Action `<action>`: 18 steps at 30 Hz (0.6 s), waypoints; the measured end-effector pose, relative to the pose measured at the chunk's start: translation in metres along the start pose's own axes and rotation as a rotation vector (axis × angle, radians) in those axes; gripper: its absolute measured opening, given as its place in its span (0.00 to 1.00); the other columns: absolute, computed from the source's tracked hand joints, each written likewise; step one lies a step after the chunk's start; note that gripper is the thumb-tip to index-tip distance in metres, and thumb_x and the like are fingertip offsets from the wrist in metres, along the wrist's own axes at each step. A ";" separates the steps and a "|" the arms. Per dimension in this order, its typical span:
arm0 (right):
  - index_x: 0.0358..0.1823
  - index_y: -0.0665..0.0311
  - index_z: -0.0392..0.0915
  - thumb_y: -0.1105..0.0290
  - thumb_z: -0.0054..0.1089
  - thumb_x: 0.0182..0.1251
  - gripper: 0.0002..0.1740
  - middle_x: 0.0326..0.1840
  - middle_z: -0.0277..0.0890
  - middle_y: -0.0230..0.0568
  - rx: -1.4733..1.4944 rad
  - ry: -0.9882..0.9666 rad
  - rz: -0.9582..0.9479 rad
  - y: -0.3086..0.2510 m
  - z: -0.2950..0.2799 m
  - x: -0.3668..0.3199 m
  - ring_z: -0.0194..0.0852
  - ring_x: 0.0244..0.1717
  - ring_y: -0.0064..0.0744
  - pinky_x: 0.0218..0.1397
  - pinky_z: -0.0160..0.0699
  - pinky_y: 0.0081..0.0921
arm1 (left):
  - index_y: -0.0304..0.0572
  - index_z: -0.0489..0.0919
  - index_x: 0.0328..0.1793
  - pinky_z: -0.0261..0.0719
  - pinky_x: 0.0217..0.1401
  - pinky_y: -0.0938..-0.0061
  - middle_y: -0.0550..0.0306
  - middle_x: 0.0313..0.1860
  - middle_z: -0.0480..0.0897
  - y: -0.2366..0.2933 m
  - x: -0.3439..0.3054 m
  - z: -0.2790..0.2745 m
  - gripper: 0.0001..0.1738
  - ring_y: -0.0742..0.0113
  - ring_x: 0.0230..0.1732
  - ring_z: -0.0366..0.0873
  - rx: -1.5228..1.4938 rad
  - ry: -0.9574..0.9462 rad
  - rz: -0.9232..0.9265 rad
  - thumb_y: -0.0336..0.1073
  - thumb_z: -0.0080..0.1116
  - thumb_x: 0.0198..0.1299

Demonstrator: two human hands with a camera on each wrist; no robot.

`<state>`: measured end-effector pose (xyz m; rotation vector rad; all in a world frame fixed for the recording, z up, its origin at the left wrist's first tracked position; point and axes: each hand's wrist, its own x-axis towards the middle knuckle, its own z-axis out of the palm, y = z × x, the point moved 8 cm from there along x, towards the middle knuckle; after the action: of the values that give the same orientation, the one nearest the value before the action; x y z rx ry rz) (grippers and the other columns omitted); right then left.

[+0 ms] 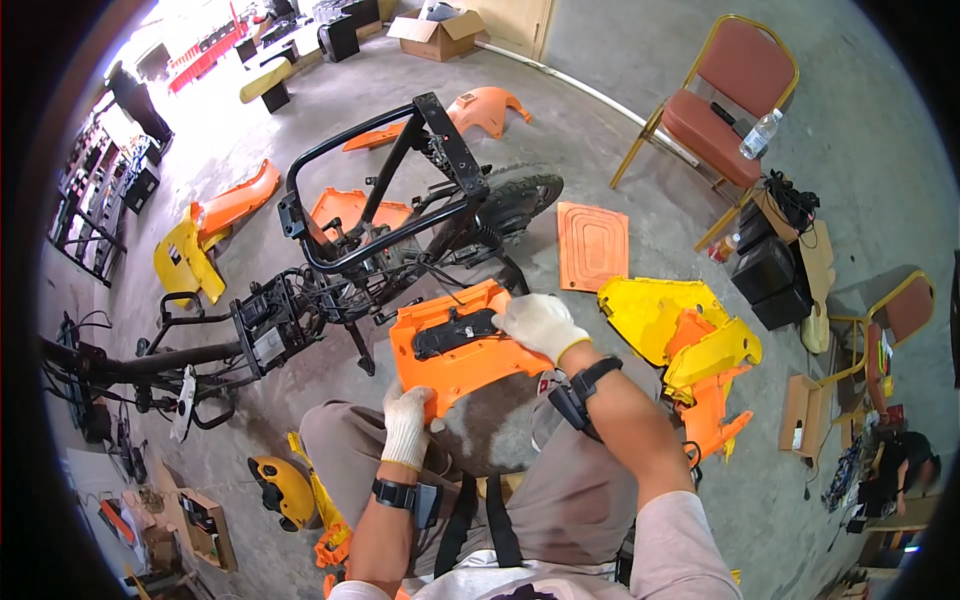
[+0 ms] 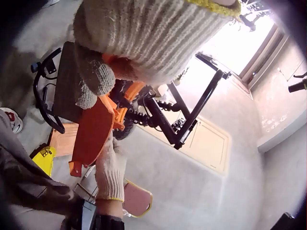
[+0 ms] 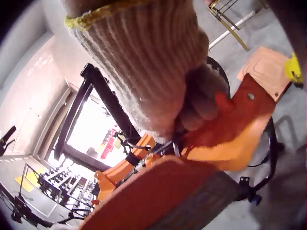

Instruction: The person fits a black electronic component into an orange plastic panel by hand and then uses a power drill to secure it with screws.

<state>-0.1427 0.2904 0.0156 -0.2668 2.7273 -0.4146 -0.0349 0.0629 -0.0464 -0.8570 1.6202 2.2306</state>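
An orange plastic panel [image 1: 470,365] with a black part [image 1: 455,333] on its face is held over the lap. The gloved left hand [image 1: 407,425] grips its lower left corner. At the panel's upper right, the gloved right hand [image 1: 545,325] pinches the edge near the black part's end. In the left wrist view the left hand [image 2: 144,40] curls over the panel [image 2: 93,129], with the right hand [image 2: 111,170] beyond. The right wrist view shows the right hand's [image 3: 148,67] fingers curled on the orange panel [image 3: 225,139].
A black motorcycle frame [image 1: 372,255] stands just ahead. Yellow and orange panels [image 1: 650,320] lie at the right, an orange square mat [image 1: 593,247] beyond them. A yellow shell [image 1: 285,493] is at the lower left, more panels [image 1: 185,258] at the upper left, and a red chair [image 1: 715,130] behind.
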 end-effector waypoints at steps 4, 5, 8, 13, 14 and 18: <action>0.36 0.64 0.84 0.51 0.47 0.66 0.24 0.38 0.83 0.55 -0.001 0.056 0.028 0.002 0.003 0.005 0.82 0.45 0.54 0.50 0.78 0.48 | 0.28 0.72 0.63 0.82 0.25 0.71 0.48 0.42 0.83 0.002 0.001 0.001 0.26 0.59 0.31 0.84 -0.074 -0.012 0.028 0.18 0.48 0.54; 0.36 0.64 0.85 0.50 0.47 0.66 0.25 0.37 0.84 0.54 0.099 0.146 0.048 0.009 -0.006 0.003 0.83 0.45 0.53 0.50 0.78 0.47 | 0.28 0.72 0.63 0.82 0.25 0.71 0.48 0.42 0.83 0.004 -0.001 0.001 0.26 0.59 0.31 0.84 -0.078 -0.008 0.031 0.18 0.48 0.54; 0.38 0.64 0.84 0.52 0.51 0.64 0.22 0.37 0.84 0.54 0.276 0.177 0.122 0.019 -0.030 -0.006 0.83 0.45 0.52 0.49 0.79 0.44 | 0.28 0.73 0.62 0.82 0.26 0.73 0.50 0.41 0.83 0.002 0.000 -0.003 0.26 0.61 0.31 0.83 0.020 -0.001 0.007 0.18 0.49 0.54; 0.40 0.63 0.83 0.62 0.57 0.60 0.14 0.38 0.83 0.53 0.554 0.141 0.090 0.031 -0.014 -0.007 0.82 0.43 0.53 0.49 0.79 0.41 | 0.29 0.75 0.60 0.78 0.26 0.76 0.53 0.37 0.82 0.004 0.001 0.001 0.24 0.65 0.27 0.80 0.019 0.007 0.006 0.19 0.52 0.54; 0.41 0.62 0.84 0.62 0.57 0.59 0.14 0.38 0.83 0.52 0.461 0.229 -0.057 0.026 -0.018 -0.006 0.82 0.43 0.52 0.49 0.79 0.41 | 0.29 0.75 0.60 0.78 0.26 0.76 0.53 0.37 0.82 0.003 0.002 0.001 0.24 0.65 0.27 0.80 0.019 0.007 0.005 0.19 0.52 0.54; 0.41 0.60 0.85 0.64 0.56 0.58 0.13 0.38 0.83 0.51 0.449 0.186 -0.030 0.028 -0.016 -0.008 0.81 0.42 0.54 0.49 0.79 0.42 | 0.28 0.76 0.58 0.78 0.27 0.75 0.52 0.37 0.83 0.000 0.005 -0.003 0.22 0.65 0.27 0.80 0.006 0.014 0.020 0.19 0.52 0.54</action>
<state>-0.1449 0.3229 0.0233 -0.1528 2.7111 -1.0869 -0.0381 0.0590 -0.0502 -0.8611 1.6478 2.2367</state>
